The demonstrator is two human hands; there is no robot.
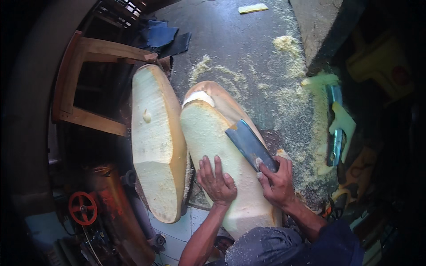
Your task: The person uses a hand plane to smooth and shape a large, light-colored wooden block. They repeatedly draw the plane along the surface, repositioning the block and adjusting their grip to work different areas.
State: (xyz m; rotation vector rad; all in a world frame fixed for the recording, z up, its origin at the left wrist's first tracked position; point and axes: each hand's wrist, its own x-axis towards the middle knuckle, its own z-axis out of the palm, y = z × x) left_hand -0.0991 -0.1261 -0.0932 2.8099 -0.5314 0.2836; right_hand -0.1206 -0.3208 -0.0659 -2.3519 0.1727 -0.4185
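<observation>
A long pale foam pad (235, 168), shaped like a motorcycle seat, lies in front of me on a tan base that shows along its right edge. My left hand (216, 184) rests on the foam with its fingers spread. Closed around the near end of a wide, flat, dark metal blade (250, 142) is my right hand (277, 179). The blade's far end slants up and left over the foam's right edge. I cannot tell how its handle is made. A second foam pad (155, 142) sits just left of the first, with a small foam flake on it.
Foam crumbs (288, 106) cover much of the dark table (230, 31). Blue cloth scraps (162, 35) lie at the far left, near a wooden frame (88, 117). At right are a metal bar with foam scrap (341, 126). A red handwheel (83, 208) stands lower left.
</observation>
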